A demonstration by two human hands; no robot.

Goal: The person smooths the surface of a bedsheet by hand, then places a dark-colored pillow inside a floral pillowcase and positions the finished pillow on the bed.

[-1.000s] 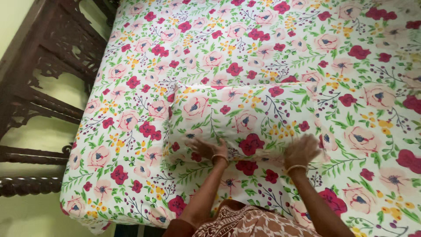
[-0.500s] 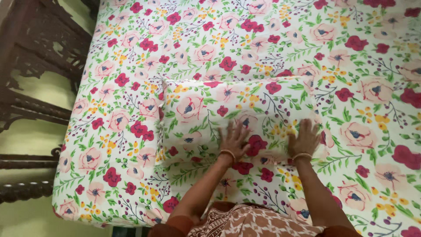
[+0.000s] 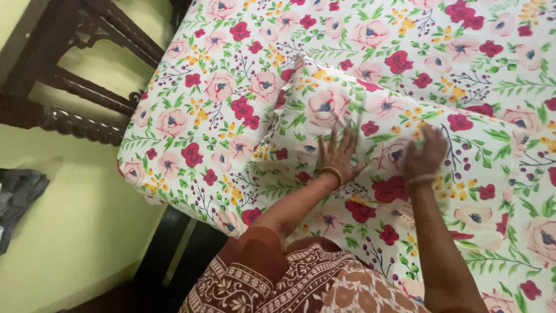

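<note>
The pillow (image 3: pixel 370 124) lies on the bed (image 3: pixel 220 110), near the edge where the person stands, and it carries the same flower print as the bed sheet (image 3: pixel 492 35), so its outline is not easy to follow. It shows as a raised, puffed shape with a corner that points up and to the left.

In the head view both hands are flat on the near side of the pillow. The left hand (image 3: pixel 337 155) has its grip spread, the fingers fanned apart and pressing down on the cloth; it pinches nothing. A thin bangle (image 3: pixel 331 171) sits on its wrist. The right hand (image 3: pixel 425 152) lies just beside it, apart from it, also palm down on the pillow. Its fingers are closer together and a little blurred, and it holds nothing between them. This wrist too has a bangle.

Both forearms come up from the bottom of the view, above a brown patterned garment (image 3: pixel 289 284). At the left of the bed is a dark carved wooden frame (image 3: pixel 87 87), a pale green floor (image 3: pixel 75 232), and a dark grey cloth (image 3: pixel 17 197) on the floor.
</note>
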